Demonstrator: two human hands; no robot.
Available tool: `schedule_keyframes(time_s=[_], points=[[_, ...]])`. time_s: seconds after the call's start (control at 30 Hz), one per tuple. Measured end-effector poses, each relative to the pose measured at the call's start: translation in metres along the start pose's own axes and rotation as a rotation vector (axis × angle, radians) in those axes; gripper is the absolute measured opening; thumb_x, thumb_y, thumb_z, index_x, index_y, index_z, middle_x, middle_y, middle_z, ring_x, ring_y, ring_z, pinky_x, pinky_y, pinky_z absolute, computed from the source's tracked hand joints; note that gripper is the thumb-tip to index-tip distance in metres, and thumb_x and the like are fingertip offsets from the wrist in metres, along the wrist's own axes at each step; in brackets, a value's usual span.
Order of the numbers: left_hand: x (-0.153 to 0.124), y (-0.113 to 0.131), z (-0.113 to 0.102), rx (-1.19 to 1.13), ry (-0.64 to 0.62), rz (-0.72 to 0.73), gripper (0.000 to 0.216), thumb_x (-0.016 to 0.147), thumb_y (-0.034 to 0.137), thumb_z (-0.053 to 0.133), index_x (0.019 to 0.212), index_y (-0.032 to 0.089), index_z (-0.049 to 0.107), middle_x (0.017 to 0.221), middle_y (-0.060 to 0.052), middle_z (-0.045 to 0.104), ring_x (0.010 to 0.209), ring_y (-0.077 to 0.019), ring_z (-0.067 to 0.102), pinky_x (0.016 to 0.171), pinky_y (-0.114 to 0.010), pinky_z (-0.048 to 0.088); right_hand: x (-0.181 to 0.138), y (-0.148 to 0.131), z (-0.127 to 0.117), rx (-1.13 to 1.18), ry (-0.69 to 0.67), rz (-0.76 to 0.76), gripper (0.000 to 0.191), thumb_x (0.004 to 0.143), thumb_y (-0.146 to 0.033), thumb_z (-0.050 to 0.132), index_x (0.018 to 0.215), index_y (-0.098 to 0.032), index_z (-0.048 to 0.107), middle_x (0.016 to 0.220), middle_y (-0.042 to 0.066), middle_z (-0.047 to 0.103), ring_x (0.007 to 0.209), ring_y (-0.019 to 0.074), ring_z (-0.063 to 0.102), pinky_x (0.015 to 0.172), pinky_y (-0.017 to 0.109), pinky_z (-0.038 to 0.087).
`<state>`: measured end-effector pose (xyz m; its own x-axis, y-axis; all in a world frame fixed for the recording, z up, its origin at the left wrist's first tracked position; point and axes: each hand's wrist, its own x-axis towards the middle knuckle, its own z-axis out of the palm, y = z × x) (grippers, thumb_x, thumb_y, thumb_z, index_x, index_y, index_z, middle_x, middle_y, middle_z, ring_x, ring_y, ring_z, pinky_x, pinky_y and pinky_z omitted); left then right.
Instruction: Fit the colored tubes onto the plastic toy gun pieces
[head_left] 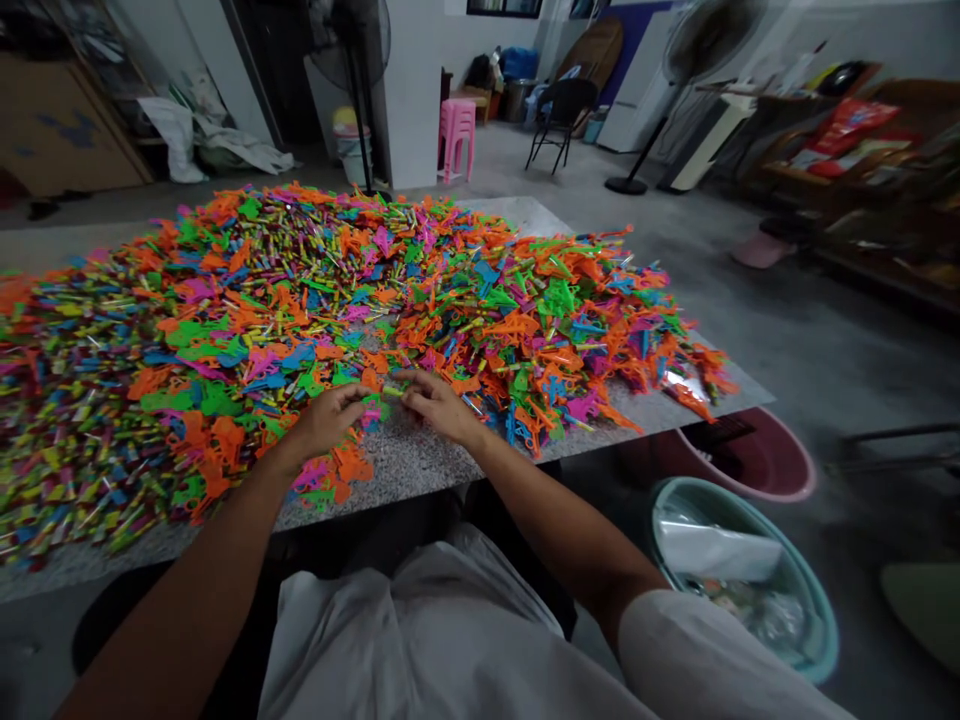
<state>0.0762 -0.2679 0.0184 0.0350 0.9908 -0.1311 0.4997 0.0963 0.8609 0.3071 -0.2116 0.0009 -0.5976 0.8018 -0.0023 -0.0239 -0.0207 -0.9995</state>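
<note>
My right hand [441,405] pinches a small yellow-green tube [392,392] between thumb and fingertips, just above the grey speckled table. Facing it, my left hand [330,418] has its thumb and fingers drawn together; what they hold, if anything, is too small to make out. Close to its fingertips are an orange plastic piece [371,377] and a pink one [370,417]. Flat toy pistols [217,450] in orange, green, pink and blue lie left of my left hand. A heap of toy pistols mixed with slim tubes [525,330] rises beyond my right hand.
Many small coloured tubes [75,450] cover the table's left side. The speckled tabletop [405,465] shows between my arms. Beside the right edge stand a pink basin [799,465] and a teal tub [825,620] with clear plastic inside. Pink stools [457,130] and a standing fan [637,185] are behind.
</note>
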Motion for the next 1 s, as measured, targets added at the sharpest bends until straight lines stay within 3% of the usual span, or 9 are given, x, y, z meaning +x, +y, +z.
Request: schedule_keyframes(time_s=[0.1,0.2,0.37,0.5,0.67,0.83,1.0], points=[[-0.008,0.008,-0.005,-0.112,-0.008,-0.098,0.048,0.08,0.053,0.069,0.113,0.019,0.074,0.101,-0.004,0.076,0.07,-0.0193,0.07,0.067,-0.035,0.061,-0.003,-0.006,0.005,0.046,-0.005,-0.028,0.037,0.095,-0.031,0.059,0.128,-0.018,0.07,0.078,-0.002,0.063,0.057,0.0101,0.054,0.054,0.022,0.047],[-0.012,0.01,-0.009,-0.132,-0.013,-0.114,0.049,0.081,0.056,0.073,0.111,0.018,0.076,0.091,-0.004,0.076,0.062,-0.0189,0.069,0.061,-0.034,0.061,-0.005,-0.004,0.008,0.09,-0.028,-0.045,0.038,0.095,-0.033,0.061,0.127,-0.017,0.071,0.079,-0.001,0.064,0.058,0.0101,0.055,0.054,0.023,0.047],[-0.013,0.006,-0.013,-0.14,-0.036,-0.101,0.054,0.081,0.065,0.074,0.109,0.019,0.078,0.09,-0.004,0.078,0.063,-0.0188,0.07,0.063,-0.034,0.062,-0.007,0.003,0.008,0.153,-0.042,-0.054,0.042,0.091,-0.038,0.065,0.127,-0.016,0.071,0.082,-0.001,0.067,0.06,0.0109,0.058,0.055,0.024,0.049],[-0.014,0.01,-0.015,-0.145,-0.046,-0.103,0.059,0.076,0.069,0.077,0.106,0.018,0.079,0.095,-0.006,0.079,0.067,-0.0194,0.071,0.067,-0.037,0.064,-0.01,0.002,0.008,0.046,-0.024,-0.077,0.042,0.092,-0.037,0.063,0.127,-0.017,0.073,0.079,-0.002,0.065,0.058,0.0101,0.055,0.056,0.024,0.047],[-0.015,0.019,-0.019,-0.129,-0.054,-0.073,0.055,0.076,0.067,0.078,0.101,0.018,0.08,0.098,-0.006,0.078,0.075,-0.0203,0.071,0.069,-0.036,0.065,-0.012,0.0,0.008,-0.178,0.014,-0.098,0.039,0.093,-0.032,0.06,0.124,-0.018,0.078,0.07,-0.002,0.064,0.058,0.0117,0.056,0.057,0.024,0.046],[-0.015,0.024,-0.022,-0.064,-0.058,-0.051,0.049,0.079,0.065,0.076,0.096,0.019,0.081,0.093,-0.005,0.077,0.078,-0.0208,0.071,0.067,-0.033,0.064,-0.008,-0.003,0.009,-0.089,0.048,-0.12,0.04,0.096,-0.036,0.058,0.128,-0.019,0.075,0.072,-0.001,0.064,0.056,0.0116,0.055,0.056,0.025,0.046],[-0.014,0.024,-0.022,-0.083,-0.067,-0.063,0.05,0.077,0.064,0.078,0.097,0.019,0.08,0.093,-0.005,0.077,0.08,-0.0216,0.071,0.068,-0.034,0.063,-0.011,-0.005,0.011,-0.173,0.006,-0.117,0.038,0.094,-0.035,0.06,0.124,-0.018,0.077,0.068,-0.002,0.062,0.058,0.0119,0.055,0.059,0.024,0.045]])
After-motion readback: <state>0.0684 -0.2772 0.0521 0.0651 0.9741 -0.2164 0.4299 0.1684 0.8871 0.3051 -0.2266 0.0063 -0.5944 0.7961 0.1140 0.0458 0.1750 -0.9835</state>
